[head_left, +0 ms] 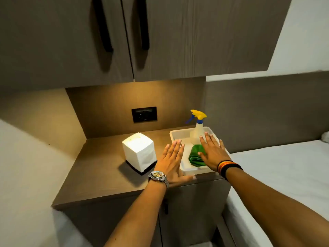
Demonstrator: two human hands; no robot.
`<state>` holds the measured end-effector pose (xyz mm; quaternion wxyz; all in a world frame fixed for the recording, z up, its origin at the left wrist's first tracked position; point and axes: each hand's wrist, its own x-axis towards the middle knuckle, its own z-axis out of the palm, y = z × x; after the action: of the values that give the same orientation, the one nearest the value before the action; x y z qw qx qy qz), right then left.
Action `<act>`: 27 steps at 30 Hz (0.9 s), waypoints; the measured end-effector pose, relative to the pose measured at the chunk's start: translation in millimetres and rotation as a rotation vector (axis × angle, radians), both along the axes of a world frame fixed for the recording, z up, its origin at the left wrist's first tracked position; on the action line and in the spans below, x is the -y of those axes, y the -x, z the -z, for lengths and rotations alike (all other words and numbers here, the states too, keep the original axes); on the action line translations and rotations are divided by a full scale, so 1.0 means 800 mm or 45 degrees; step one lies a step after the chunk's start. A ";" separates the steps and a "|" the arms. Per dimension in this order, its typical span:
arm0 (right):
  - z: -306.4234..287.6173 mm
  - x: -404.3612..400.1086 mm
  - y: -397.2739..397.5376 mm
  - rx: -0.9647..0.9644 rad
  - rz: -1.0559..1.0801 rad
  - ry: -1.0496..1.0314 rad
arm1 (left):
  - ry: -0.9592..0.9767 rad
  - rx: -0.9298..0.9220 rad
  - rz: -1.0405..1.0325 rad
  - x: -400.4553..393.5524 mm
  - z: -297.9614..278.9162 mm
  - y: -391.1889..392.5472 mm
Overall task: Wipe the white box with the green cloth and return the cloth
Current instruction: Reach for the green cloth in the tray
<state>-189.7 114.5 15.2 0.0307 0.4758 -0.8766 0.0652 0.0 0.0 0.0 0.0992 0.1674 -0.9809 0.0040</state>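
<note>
The white box (138, 151), a cube with a dark base, stands upright on the brown nightstand top (99, 168). To its right a white tray (178, 135) holds the folded green cloth (194, 155). My right hand (211, 150), fingers spread and flat, hovers over the tray and covers part of the cloth. My left hand (171, 160), wearing a wristwatch, is held flat with fingers apart between the box and the tray's left rim. Neither hand holds anything.
A spray bottle (196, 129) with a yellow and blue head stands at the back of the tray. A dark wall socket (144, 114) sits behind the box. Cabinet doors with black handles (142, 24) hang overhead. A white bed (284, 175) lies to the right.
</note>
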 end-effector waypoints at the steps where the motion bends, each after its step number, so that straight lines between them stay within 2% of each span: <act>1: 0.010 0.014 0.012 0.094 0.013 -0.066 | -0.041 0.047 -0.001 0.006 0.008 0.012; 5: 0.041 0.066 0.042 0.357 0.019 -0.262 | -0.142 0.151 -0.060 0.038 0.040 0.052; 8: 0.058 0.090 0.050 0.439 0.059 -0.364 | -0.165 0.223 -0.027 0.048 0.060 0.069; 12: 0.075 0.099 0.043 0.497 0.109 -0.442 | -0.186 0.204 -0.011 0.052 0.075 0.073; 20: 0.066 0.102 0.022 0.449 0.207 -0.286 | -0.197 0.208 0.025 0.048 0.054 0.061; 23: 0.052 0.096 0.010 0.415 0.209 -0.086 | -0.135 0.057 0.031 0.050 0.034 0.041; 27: 0.015 0.106 -0.031 0.449 0.059 0.240 | -0.026 -0.210 -0.065 0.070 0.004 -0.012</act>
<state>-164.7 29.5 2.8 -0.0773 0.4318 -0.8691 0.2284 9.9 -56.1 -3.1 0.1780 0.1931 -0.9647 -0.0174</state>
